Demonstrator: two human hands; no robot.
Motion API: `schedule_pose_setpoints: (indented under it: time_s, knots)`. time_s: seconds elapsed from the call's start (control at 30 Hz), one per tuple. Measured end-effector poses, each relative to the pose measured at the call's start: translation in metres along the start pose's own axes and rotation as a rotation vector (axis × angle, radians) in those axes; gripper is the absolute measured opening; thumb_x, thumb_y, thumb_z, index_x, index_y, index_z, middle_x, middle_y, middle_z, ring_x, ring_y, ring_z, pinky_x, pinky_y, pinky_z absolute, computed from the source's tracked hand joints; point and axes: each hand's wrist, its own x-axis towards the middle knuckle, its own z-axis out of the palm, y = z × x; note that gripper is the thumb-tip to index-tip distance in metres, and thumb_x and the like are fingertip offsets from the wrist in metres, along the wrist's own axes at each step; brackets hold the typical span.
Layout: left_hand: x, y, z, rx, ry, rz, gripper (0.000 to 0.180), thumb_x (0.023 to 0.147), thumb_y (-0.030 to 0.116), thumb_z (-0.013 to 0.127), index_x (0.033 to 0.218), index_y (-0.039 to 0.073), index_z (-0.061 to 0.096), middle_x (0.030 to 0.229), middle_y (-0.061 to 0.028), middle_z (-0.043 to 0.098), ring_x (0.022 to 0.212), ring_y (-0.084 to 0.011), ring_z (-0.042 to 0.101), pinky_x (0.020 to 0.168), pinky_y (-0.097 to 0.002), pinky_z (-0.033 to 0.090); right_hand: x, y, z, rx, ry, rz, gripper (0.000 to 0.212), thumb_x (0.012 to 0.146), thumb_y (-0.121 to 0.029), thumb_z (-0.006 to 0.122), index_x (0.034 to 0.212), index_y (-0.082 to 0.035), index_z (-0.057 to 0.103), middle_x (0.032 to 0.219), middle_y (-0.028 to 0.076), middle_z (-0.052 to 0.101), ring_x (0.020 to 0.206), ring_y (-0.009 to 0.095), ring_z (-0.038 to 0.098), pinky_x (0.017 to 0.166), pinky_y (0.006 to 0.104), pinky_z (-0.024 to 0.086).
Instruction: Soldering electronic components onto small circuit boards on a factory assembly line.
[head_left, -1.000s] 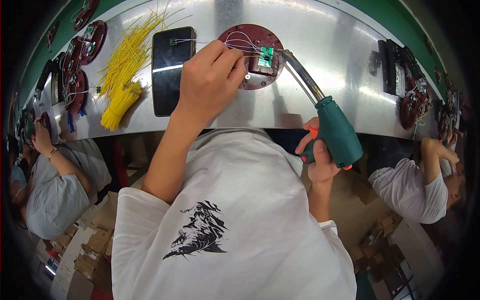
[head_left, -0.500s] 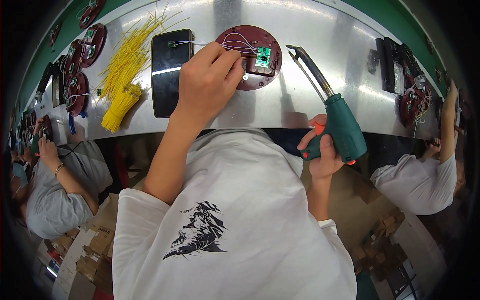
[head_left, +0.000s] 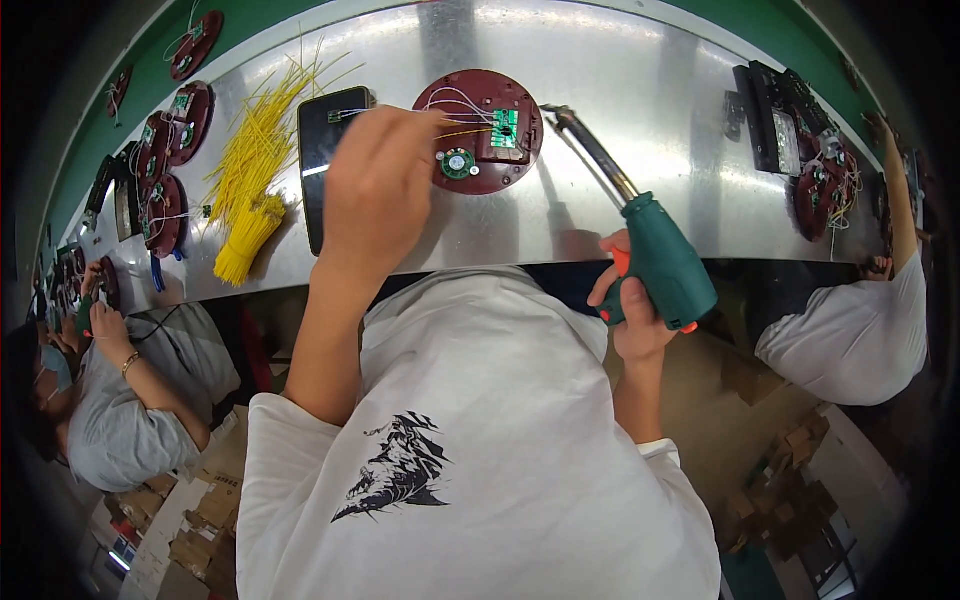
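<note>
My left hand (head_left: 375,190) is closed in a pinch at the left edge of a dark red round disc (head_left: 515,172) on the metal bench. A thin yellow wire (head_left: 465,133) runs from its fingertips to a green circuit board (head_left: 505,142) on the disc. Below white wires, a round green part (head_left: 457,163) sits on the disc. My right hand (head_left: 640,335) grips a green soldering gun (head_left: 672,250), a finger by its red trigger. The gun's dark tip is close to the disc's right edge, above the bench.
A bundle of yellow wires (head_left: 250,235) lies left of a black phone-like slab (head_left: 313,150), which has a small board (head_left: 336,116) on it. More wired discs (head_left: 163,215) stand far left, another (head_left: 815,205) at right. People work on both sides.
My left hand has moved slightly left and down, uncovering the round green part. The soldering gun has shifted left, its tip nearer the disc. The whole view has shifted a little.
</note>
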Motion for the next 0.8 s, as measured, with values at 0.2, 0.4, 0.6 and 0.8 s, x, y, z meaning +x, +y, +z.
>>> schedule_pose_setpoints:
  time_s: [0.2, 0.4, 0.6, 0.8]
  knots:
    - [-0.005, -0.005, 0.029, -0.143, -0.090, 0.176, 0.011, 0.083, 0.002, 0.070, 0.093, 0.000, 0.069, 0.085, -0.0117, 0.067, 0.078, -0.0288, 0.064, 0.069, -0.0378, 0.053, -0.009, 0.014, -0.007, -0.076, -0.111, -0.071, 0.043, 0.094, -0.013, 0.059, 0.131, 0.009, 0.053, 0.115, 0.024, 0.063, 0.060, 0.021, 0.062, 0.049, 0.0294, 0.050]
    - [-0.003, -0.007, 0.034, -0.153, -0.090, 0.172, 0.008, 0.083, 0.002, 0.070, 0.091, 0.002, 0.069, 0.084, -0.0103, 0.067, 0.077, -0.0279, 0.064, 0.066, -0.0371, 0.052, -0.009, 0.016, -0.007, -0.072, -0.165, -0.076, 0.039, 0.093, -0.007, 0.059, 0.129, 0.008, 0.056, 0.112, 0.022, 0.065, 0.059, 0.018, 0.060, 0.050, 0.0289, 0.050]
    - [-0.002, -0.008, 0.036, -0.178, -0.070, 0.171, 0.007, 0.083, 0.003, 0.070, 0.090, 0.002, 0.068, 0.083, -0.0090, 0.066, 0.074, -0.0269, 0.063, 0.063, -0.0370, 0.051, -0.007, 0.013, -0.006, -0.098, -0.154, -0.001, 0.037, 0.093, -0.004, 0.057, 0.128, 0.008, 0.057, 0.108, 0.020, 0.065, 0.057, 0.017, 0.059, 0.050, 0.0288, 0.049]
    - [-0.001, -0.008, 0.038, -0.173, -0.068, 0.174, 0.006, 0.083, 0.003, 0.069, 0.088, 0.003, 0.068, 0.081, -0.0083, 0.065, 0.073, -0.0264, 0.062, 0.062, -0.0367, 0.051, -0.002, 0.005, -0.003, -0.086, -0.150, 0.014, 0.037, 0.092, -0.002, 0.055, 0.127, 0.008, 0.057, 0.104, 0.018, 0.064, 0.057, 0.017, 0.058, 0.049, 0.0288, 0.049]
